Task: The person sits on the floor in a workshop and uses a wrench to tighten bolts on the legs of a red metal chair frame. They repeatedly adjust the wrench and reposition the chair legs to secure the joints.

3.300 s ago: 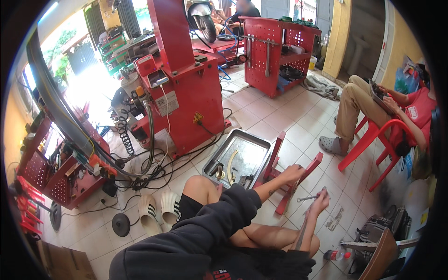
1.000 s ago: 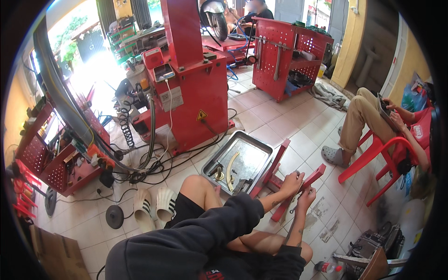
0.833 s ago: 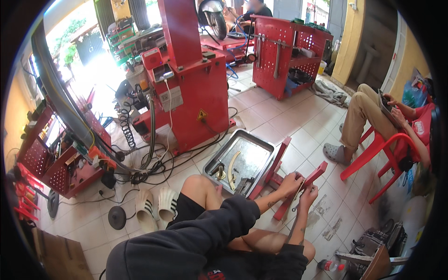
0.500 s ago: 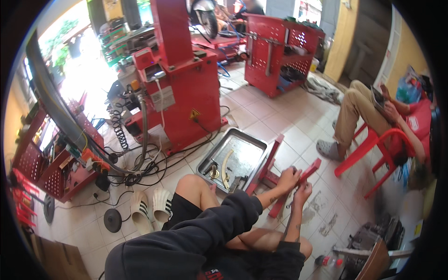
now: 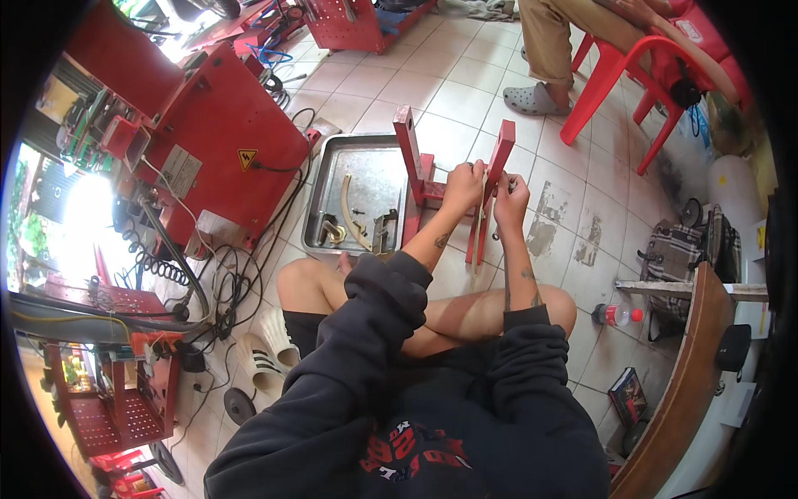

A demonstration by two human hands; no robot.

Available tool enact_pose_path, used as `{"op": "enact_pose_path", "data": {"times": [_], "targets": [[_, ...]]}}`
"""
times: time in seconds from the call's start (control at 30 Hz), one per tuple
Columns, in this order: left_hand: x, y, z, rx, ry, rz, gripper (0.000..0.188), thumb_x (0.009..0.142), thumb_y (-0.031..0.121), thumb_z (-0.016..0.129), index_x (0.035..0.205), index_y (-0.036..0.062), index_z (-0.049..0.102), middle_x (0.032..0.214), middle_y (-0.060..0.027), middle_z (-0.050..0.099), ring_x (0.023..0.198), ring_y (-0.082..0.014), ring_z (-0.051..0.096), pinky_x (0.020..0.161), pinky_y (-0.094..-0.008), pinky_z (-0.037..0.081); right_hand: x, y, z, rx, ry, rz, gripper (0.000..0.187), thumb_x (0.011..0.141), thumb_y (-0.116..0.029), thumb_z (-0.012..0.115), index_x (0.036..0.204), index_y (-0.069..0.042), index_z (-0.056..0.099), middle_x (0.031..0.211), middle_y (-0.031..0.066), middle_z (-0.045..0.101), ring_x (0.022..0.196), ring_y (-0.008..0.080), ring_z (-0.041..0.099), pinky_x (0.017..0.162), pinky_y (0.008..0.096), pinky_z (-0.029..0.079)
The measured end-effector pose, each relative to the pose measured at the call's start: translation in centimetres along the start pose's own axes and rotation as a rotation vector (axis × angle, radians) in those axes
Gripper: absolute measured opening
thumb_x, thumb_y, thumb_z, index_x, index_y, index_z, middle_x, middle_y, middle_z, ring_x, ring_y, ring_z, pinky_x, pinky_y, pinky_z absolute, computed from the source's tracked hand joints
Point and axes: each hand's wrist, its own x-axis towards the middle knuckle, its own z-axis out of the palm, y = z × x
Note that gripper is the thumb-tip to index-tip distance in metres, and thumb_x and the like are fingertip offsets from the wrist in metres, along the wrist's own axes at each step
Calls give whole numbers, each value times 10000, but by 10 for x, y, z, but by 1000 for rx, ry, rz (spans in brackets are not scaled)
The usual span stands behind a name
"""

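Crossed legs: bare below black shorts, on the tiled floor (image 5: pixel 465 100), under dark sleeves (image 5: pixel 378 308).
Left hand (image 5: pixel 464 185): fingers curled in against the stand's right post; whether they pinch anything cannot be told.
Right hand (image 5: pixel 511 195): closed round a wrench (image 5: pixel 496 236) on the post's other side, the ring end showing below the fist.
Red stand (image 5: pixel 503 145): on the floor beyond the shins, two posts up, the right one between the hands.
Metal tray (image 5: pixel 378 179): just left of the stand, holding a curved tan strip (image 5: pixel 347 204) and a brass-coloured fitting (image 5: pixel 335 233).
Red machine (image 5: pixel 249 187): left of the tray, black cables beside it.
Red chair (image 5: pixel 594 96): farther right, occupied by a person in tan trousers (image 5: pixel 546 41).
Red cart (image 5: pixel 345 25): at the far edge, partly cut off.
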Motion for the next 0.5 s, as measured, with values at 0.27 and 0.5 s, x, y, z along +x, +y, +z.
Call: {"op": "enact_pose_path", "data": {"times": [0.27,0.5], "targets": [[-6,11,-2,-186,91,-3,492,953,420,426,842,-34,580,774,-276,607,812,-407,620,728,-436,466,6,12,1,14,-38,-34,234,954,-213,543,827,-19,509,663,14,546,550,62,484,463,216,390],[-12,0,-7,-469,-75,-26,237,915,215,556,912,-12,620,743,-70,634,645,-111,595,579,-266,474,6,17,-2,-27,-17,-9,284,945,-252,560,784,-27,493,637,-3,501,566,68,438,503,228,358]]}}
